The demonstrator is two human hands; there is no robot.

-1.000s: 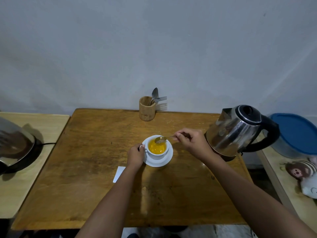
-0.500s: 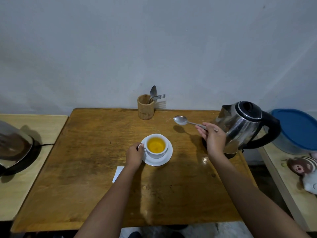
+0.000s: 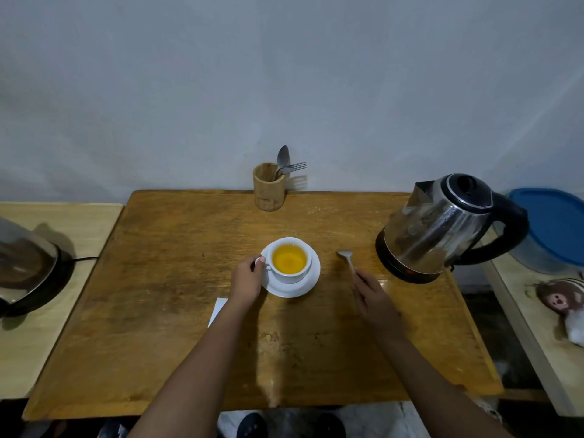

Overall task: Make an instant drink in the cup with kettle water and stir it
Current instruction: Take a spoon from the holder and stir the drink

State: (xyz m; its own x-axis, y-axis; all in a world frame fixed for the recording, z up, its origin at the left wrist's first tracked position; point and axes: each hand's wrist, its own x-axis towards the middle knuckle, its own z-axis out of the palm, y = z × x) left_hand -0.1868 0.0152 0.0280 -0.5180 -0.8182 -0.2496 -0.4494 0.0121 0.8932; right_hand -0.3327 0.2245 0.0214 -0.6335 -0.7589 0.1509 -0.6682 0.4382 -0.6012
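Note:
A white cup [image 3: 290, 273] full of orange-yellow drink stands on a white saucer [image 3: 308, 284] in the middle of the wooden table [image 3: 177, 305]. My left hand [image 3: 246, 281] grips the cup's handle on its left side. To the right of the saucer a metal spoon [image 3: 346, 259] lies low on the table, bowl pointing away from me, and my right hand [image 3: 374, 298] holds its handle end. The steel kettle [image 3: 442, 229] with a black lid and handle sits on its base at the table's right edge.
A wooden holder [image 3: 268, 188] with a spoon and fork stands at the table's back edge. A white paper [image 3: 218, 311] lies under my left forearm. A dark appliance [image 3: 25, 267] sits on the left side table; a blue-lidded container [image 3: 553, 229] and a plush toy [image 3: 562, 298] are at right.
The spoon left the cup, swung up and to the right, then came down onto the table right of the saucer. My left hand stayed on the cup's handle.

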